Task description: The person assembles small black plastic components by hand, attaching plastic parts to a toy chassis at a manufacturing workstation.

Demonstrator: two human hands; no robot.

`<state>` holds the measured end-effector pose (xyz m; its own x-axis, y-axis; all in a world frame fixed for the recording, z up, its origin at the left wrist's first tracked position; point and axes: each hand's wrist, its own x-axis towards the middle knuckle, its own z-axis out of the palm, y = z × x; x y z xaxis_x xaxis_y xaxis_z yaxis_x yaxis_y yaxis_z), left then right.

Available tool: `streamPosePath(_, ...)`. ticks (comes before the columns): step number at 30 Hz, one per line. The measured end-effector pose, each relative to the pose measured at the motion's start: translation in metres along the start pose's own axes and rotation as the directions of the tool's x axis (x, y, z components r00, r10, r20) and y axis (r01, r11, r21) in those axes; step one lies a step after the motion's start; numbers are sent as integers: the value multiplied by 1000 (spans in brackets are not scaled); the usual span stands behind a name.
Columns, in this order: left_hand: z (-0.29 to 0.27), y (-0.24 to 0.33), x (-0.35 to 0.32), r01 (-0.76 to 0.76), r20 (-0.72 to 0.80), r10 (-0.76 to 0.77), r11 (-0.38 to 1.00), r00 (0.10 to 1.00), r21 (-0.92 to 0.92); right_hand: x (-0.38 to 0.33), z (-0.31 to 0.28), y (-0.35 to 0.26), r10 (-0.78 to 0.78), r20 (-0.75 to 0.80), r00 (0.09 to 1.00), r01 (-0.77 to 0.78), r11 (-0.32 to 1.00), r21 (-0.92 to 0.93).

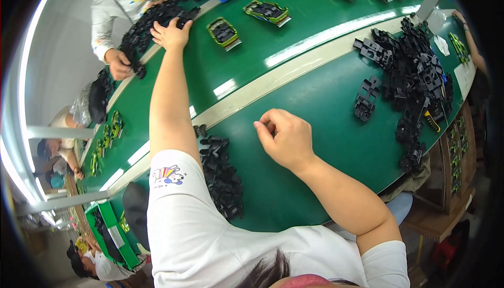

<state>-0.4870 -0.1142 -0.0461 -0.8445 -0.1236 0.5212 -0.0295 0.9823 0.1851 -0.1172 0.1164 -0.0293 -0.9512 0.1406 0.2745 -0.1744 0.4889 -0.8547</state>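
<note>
Two hands are engaged: the left hand [170, 33], fingers spread, is pressed on the far pile of black plastic parts [157, 18]. The right hand [286, 138] is loosely curled on the green belt [336, 130], pinching nothing visible. A part is judged to be picked; a firm grasp is needed next.

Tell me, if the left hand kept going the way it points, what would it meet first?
The left hand already touches a pile of black parts; going on, it would likely push deeper into that pile.

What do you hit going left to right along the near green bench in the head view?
Small heap of black plastic parts → the person's loosely curled right hand resting on the green bench top → two separate black plastic frame pieces → large pile of black plastic parts
</note>
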Motion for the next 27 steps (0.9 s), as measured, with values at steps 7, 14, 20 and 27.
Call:
streamPosePath(7,23,41,12,198,-259,-158,970,953,137,2,0,3,-42,-36,998,42,999,-3)
streamPosePath(14,-135,172,-146,-696,-188,801,346,568,-630,-7,-1,10,-62,-56,997,59,997,-41)
streamPosePath(20,-197,277,-279,-719,372,915,363,156,-592,-7,28,40,-238,-17,971,239,965,106)
streamPosePath(27,-187,240,-255,-722,229,847,529,479,-446,0,2,23,-166,231,959,197,973,-120)
